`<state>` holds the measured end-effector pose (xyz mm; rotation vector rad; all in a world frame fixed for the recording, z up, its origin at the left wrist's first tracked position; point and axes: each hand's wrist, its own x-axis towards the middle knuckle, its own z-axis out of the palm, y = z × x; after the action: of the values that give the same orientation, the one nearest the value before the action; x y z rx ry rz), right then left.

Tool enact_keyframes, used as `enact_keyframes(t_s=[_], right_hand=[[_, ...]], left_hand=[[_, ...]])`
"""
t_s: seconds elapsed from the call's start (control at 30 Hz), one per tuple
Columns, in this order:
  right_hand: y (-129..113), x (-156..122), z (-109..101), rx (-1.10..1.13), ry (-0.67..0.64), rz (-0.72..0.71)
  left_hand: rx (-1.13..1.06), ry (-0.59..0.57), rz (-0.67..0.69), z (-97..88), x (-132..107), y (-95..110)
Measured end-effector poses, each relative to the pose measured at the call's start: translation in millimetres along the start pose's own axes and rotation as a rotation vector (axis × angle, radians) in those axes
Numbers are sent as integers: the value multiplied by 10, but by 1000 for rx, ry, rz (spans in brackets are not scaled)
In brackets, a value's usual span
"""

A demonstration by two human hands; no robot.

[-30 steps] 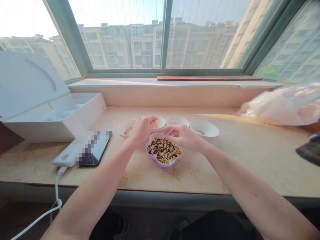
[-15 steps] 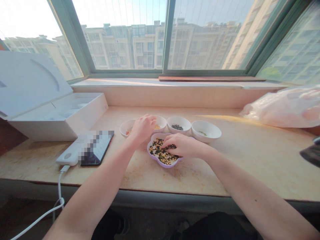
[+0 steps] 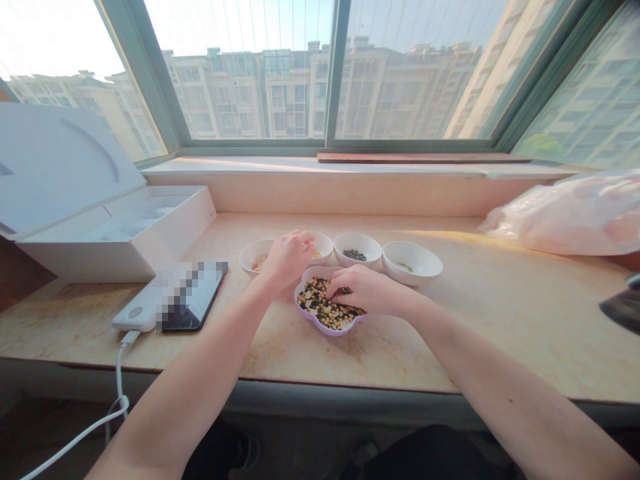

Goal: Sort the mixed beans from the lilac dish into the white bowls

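Observation:
A lilac-rimmed, scalloped bowl (image 3: 333, 331) holds mixed beans and grains (image 3: 320, 303), black, yellow, green and pale. My right hand (image 3: 363, 288) reaches into it, thumb and fingers drawn together with their tips down among the beans; anything pinched there is too small to name. My left hand (image 3: 291, 257) is over a white bowl (image 3: 325, 244) with yellowish bits, its fingers curled and their tips partly hidden. Left of that stands a white bowl (image 3: 246, 257) with reddish and pale pieces. Another white bowl (image 3: 357, 241) contains black beans, and the rightmost white bowl (image 3: 425, 263) a few green ones.
An open white box (image 3: 125, 250) stands at the left. In front of it lie a white power bank (image 3: 137, 310) with a cable (image 3: 120, 373) and a phone (image 3: 200, 307). A plastic bag (image 3: 575, 213) sits at the right, a dark object (image 3: 623, 310) at the right edge.
My right hand has shifted slightly within the mixed bowl, its fingertips drawn a little to the right and closer together. My left hand has barely moved.

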<state>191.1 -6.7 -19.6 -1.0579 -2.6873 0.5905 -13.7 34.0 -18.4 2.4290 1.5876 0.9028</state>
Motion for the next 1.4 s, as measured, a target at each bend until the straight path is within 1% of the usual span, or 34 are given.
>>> enact_keyframes(t_s=[0.27, 0.5, 0.63, 0.8, 0.87, 0.93, 1.0, 1.07, 1.13, 1.2, 1.3, 1.4], right_hand=[[-42, 7, 27, -106, 1, -15], [-28, -13, 94, -231, -16, 20], [-33, -18, 78, -179, 22, 68], [-81, -32, -32, -77, 51, 127], [-82, -41, -64, -56, 62, 135], [-64, -48, -74, -25, 99, 130], [-32, -49, -68, 50, 175, 128], [5, -41, -58, 179, 292, 142], [32, -24, -54, 339, 411, 160], [39, -3, -62, 510, 496, 193], [14, 20, -89, 715, 561, 294], [-18, 29, -110, 817, 604, 369]], left_hand=[[-1, -20, 14, 17, 10, 1], [-24, -48, 43, 60, 3, -17], [-21, -58, 47, 37, -10, -6], [-25, -48, 43, 15, -20, 1], [-23, -41, 44, 19, -18, -10], [-32, -33, 45, 18, -14, -24], [-54, -24, 48, 8, -9, -29], [-89, -26, 58, -11, -10, -15], [-146, -52, 91, -32, -21, 21], [-221, -103, 158, -42, -42, 75], [-321, -146, 238, -23, -77, 157], [-370, -121, 235, 21, -91, 202]])
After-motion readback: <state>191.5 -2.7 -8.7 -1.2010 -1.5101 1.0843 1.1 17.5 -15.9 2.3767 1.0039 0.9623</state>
